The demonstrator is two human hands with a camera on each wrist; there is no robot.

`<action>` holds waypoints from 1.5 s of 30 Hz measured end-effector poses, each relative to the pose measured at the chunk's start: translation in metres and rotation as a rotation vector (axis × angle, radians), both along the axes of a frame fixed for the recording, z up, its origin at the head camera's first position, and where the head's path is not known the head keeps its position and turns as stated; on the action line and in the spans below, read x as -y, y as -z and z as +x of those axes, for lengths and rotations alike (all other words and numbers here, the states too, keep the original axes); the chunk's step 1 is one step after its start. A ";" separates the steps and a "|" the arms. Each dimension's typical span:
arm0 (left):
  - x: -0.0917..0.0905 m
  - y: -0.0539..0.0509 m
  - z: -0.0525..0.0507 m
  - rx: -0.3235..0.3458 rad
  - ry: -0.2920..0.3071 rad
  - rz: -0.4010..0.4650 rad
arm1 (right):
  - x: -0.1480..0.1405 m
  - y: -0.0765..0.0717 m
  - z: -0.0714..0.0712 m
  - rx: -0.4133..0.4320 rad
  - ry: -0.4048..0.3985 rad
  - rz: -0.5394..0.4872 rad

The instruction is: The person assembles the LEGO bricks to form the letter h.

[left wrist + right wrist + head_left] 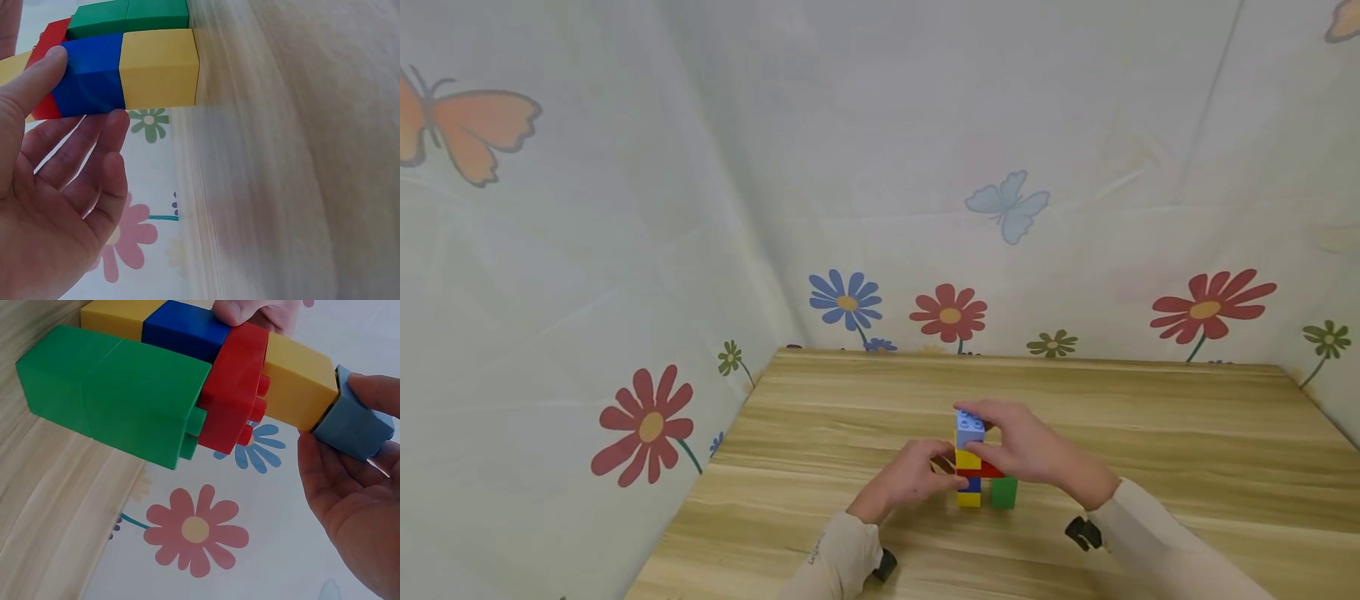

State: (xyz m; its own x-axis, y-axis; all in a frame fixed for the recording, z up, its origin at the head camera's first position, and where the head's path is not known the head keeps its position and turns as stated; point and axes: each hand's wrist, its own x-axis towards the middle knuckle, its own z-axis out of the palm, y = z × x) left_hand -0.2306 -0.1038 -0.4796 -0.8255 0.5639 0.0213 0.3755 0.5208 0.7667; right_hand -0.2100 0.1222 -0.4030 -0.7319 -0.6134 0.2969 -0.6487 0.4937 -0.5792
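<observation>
A stack of toy building bricks stands on the wooden table. From the bottom up it has a yellow brick (159, 69), a dark blue brick (94, 75), a red brick (237, 387), another yellow brick (300, 378) and a light blue brick (970, 432) on top. Two green bricks (140, 394) stand beside the lower part, under the red one's overhanging end. With thumb and fingers my right hand (1030, 446) grips the light blue brick; a thin dark gap shows along one edge beneath it. My left hand (913, 475) holds the stack's left side, thumb on the dark blue brick.
The wooden table (820, 417) runs back to a white cloth (880, 150) printed with flowers and butterflies. The cloth also rises along the left side. Dark bands (1083, 533) sit at both wrists over light sleeves.
</observation>
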 end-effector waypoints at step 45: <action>-0.042 -0.001 -0.015 0.368 -0.179 0.091 | -0.046 0.062 -0.006 0.349 0.206 0.004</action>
State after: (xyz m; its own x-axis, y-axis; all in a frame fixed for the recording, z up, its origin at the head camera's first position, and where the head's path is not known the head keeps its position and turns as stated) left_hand -0.2458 -0.0618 -0.4782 -0.8721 0.4202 -0.2505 -0.0223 0.4773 0.8785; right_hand -0.2163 0.1679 -0.4647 -0.8959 -0.4441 0.0070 -0.3009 0.5952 -0.7451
